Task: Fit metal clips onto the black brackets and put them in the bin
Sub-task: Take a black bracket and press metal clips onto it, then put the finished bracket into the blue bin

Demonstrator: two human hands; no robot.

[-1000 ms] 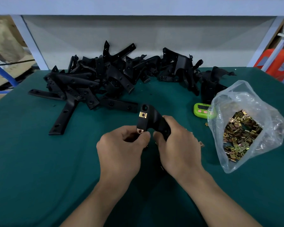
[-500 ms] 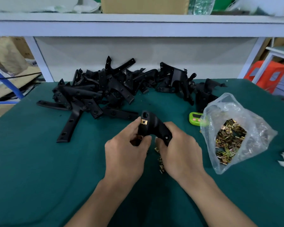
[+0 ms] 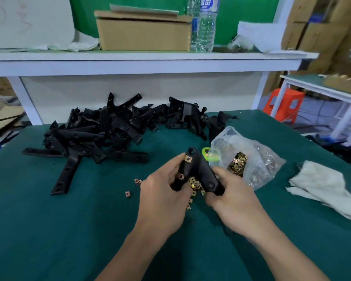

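Note:
Both hands hold one bent black bracket (image 3: 199,169) above the green table (image 3: 49,230). My left hand (image 3: 164,197) grips its left leg, which carries two brass clips. My right hand (image 3: 233,197) grips the right leg near a hole. Loose brass clips (image 3: 194,184) lie on the cloth under the bracket, and two more clips (image 3: 128,193) lie to the left. A clear plastic bag of clips (image 3: 245,159) sits to the right. A pile of black brackets (image 3: 109,128) covers the back of the table. No bin is in view.
A green timer (image 3: 208,155) lies against the bag. White cloth (image 3: 322,185) rests at the right edge. A shelf (image 3: 142,61) above holds a cardboard box (image 3: 144,31) and water bottles (image 3: 205,23). An orange stool (image 3: 284,102) stands beyond the table.
The camera has tilted up, showing the shelf and box. The bracket has turned so both legs point down toward my hands, and my left thumb has moved up its left leg.

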